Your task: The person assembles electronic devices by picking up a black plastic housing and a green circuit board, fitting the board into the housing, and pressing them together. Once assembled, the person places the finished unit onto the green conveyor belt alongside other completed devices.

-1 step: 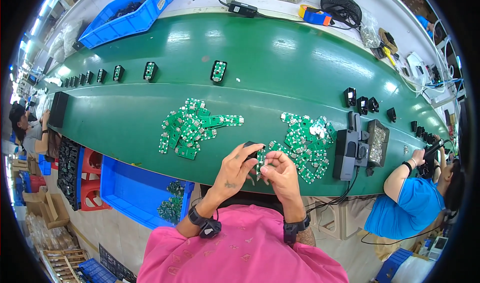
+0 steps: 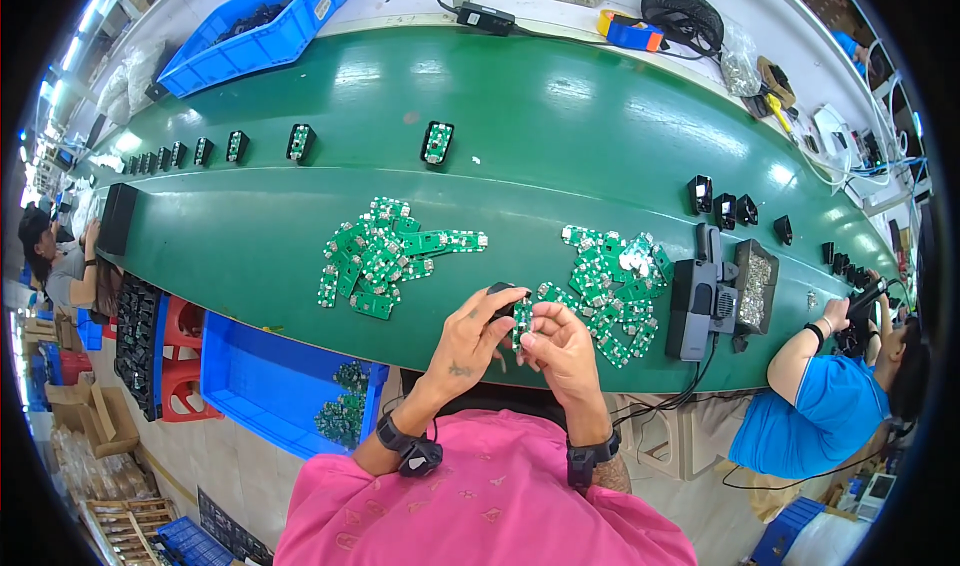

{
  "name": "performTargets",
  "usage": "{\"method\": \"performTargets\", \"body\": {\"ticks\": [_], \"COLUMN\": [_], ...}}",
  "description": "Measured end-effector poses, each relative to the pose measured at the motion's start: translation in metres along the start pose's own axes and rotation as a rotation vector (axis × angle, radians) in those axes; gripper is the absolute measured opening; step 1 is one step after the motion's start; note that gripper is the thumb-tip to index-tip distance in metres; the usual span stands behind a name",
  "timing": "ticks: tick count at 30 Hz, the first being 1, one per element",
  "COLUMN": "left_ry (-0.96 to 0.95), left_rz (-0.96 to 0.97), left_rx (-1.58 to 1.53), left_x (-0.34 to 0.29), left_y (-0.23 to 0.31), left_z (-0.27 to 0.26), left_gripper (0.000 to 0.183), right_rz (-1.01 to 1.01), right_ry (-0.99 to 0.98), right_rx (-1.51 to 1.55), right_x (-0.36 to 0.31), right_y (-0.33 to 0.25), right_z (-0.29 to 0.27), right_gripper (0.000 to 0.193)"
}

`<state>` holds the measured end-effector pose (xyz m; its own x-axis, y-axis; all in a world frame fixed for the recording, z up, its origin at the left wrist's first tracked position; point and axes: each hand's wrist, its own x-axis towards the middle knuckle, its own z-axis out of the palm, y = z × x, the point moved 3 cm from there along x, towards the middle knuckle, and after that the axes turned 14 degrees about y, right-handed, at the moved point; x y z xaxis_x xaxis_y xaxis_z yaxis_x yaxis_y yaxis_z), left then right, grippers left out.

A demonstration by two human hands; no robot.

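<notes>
My left hand [image 2: 466, 341] is closed around a small black plastic case [image 2: 503, 291], partly covered by the fingers. Between the fingertips of my right hand [image 2: 565, 351] is a green circuit board [image 2: 522, 318], held upright against the case's right side. Whether the board sits inside the case cannot be made out. Just right of my right hand lies a heap of circuit boards [image 2: 612, 291], and a second heap of boards [image 2: 375, 258] spreads out to the left.
Cases with boards, like this case [image 2: 437, 143], run in a row leftward along the green bench [image 2: 540, 186]. Black cases [image 2: 700, 194] and a tray of small metal parts [image 2: 756, 284] stand right. A blue bin [image 2: 265, 381] sits lower left. Co-workers are at both sides.
</notes>
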<state>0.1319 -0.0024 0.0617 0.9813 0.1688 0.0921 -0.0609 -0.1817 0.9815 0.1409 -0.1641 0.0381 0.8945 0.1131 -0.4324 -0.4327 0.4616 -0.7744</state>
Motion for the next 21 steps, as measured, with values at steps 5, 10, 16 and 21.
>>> {"method": "performTargets", "body": {"ticks": [5,10,16,21], "left_ry": [0.010,-0.003,0.078,0.104], "left_rz": [-0.127,-0.251,0.091,0.047], "left_rx": [-0.165,-0.383,-0.070,-0.024], "left_x": [0.000,-0.001,0.001,-0.004], "left_y": [-0.016,-0.020,-0.007,-0.007], "left_z": [0.000,0.005,0.011,0.014], "left_gripper": [0.039,0.045,0.046,0.055], "right_rz": [0.148,0.100,-0.021,-0.163], "right_ry": [-0.040,-0.004,-0.072,0.015], "right_rx": [-0.039,-0.085,-0.293,-0.504], "right_x": [0.001,0.000,-0.006,-0.009], "right_y": [0.007,-0.001,-0.010,-0.015], "right_z": [-0.006,-0.010,0.000,0.002], "right_gripper": [0.015,0.010,0.009,0.020]}}
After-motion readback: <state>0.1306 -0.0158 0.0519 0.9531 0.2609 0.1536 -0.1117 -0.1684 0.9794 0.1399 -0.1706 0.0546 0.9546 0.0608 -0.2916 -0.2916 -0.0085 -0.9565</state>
